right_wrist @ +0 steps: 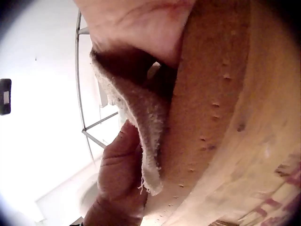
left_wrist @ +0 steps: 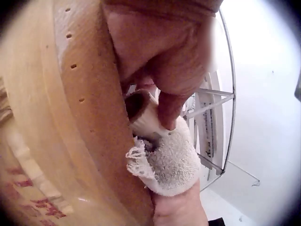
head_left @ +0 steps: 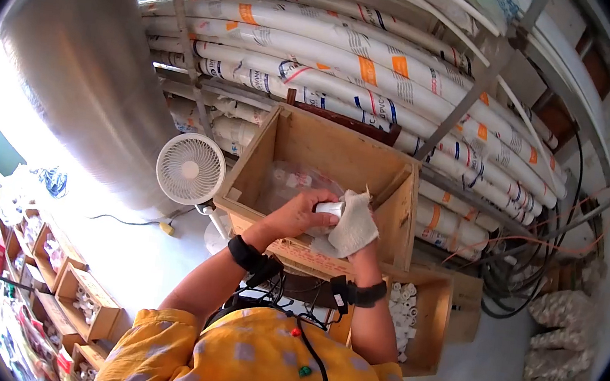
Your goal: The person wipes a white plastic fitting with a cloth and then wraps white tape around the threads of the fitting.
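My left hand (head_left: 295, 213) grips a short white pipe fitting (head_left: 330, 208) between thumb and fingers, above the front edge of a wooden box (head_left: 298, 253). In the left wrist view, the hollow end of the fitting faces the box's edge. A pale towelling cloth (head_left: 356, 226) with a frayed edge covers most of my right hand (head_left: 366, 252), which holds it against the fitting's other end. The fingers of that hand are mostly hidden under the cloth. Inside the box lies a clear plastic bag (head_left: 292, 180), just beyond my left hand.
A white fan (head_left: 190, 169) stands left of the box. Long wrapped pipes (head_left: 349, 64) fill a metal rack behind it. At the lower right, another wooden box (head_left: 425, 340) contains white fittings (head_left: 401, 314). Black hoses (head_left: 507, 277) lie coiled at the right.
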Tool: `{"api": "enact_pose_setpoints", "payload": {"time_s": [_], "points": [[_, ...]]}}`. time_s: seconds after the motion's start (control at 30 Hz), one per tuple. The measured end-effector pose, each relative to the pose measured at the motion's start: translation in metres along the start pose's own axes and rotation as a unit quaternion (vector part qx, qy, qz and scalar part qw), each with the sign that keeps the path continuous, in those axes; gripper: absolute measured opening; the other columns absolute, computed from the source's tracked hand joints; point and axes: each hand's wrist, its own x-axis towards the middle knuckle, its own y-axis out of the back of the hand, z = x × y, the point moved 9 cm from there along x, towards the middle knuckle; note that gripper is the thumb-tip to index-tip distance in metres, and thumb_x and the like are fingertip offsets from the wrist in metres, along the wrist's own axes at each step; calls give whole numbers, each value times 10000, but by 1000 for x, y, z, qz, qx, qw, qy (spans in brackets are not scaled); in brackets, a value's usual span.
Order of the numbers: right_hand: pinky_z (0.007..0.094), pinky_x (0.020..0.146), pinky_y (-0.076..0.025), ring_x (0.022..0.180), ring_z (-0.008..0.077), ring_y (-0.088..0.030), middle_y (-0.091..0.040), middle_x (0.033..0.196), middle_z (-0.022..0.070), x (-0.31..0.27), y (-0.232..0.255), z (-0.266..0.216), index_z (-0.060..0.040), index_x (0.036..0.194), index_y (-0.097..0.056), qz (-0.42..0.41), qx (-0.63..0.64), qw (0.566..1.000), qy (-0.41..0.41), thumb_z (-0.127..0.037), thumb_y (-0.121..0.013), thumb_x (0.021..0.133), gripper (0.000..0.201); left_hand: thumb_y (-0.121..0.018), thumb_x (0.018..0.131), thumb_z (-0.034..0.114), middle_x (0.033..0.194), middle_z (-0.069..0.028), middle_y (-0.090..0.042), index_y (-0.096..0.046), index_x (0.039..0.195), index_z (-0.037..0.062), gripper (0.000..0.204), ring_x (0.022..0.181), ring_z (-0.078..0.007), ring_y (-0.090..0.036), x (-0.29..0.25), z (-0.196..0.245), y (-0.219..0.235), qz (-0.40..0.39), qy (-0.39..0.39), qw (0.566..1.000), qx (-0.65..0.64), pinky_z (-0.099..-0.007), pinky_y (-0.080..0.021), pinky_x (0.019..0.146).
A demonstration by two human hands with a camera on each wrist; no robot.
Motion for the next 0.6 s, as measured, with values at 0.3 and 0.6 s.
{"api": "enact_pose_setpoints", "payload": {"time_s": [0.3,0.6], "points": [[341,567,-515,710,201,-599,-575,890,64,-8,-20,46,-80,1012,-544,16,439,864,-246,-301,-485,936,240,-632,871,149,894,-31,-589,-539,1160,11,333,790,-92,-548,1,-2,-5,-36,-10,999,-1,-261,-470,721],[272,731,-481,874,133,-561,-571,971,30,-1,-10,-2,-61,1064,-553,-44,-48,998,20,-170,-572,890,206,-689,811,118,974,-47,-598,-553,1147,22,375,879,-118,-538,1,-4,5,3,-29,1000,-2,-271,-446,802]]}}
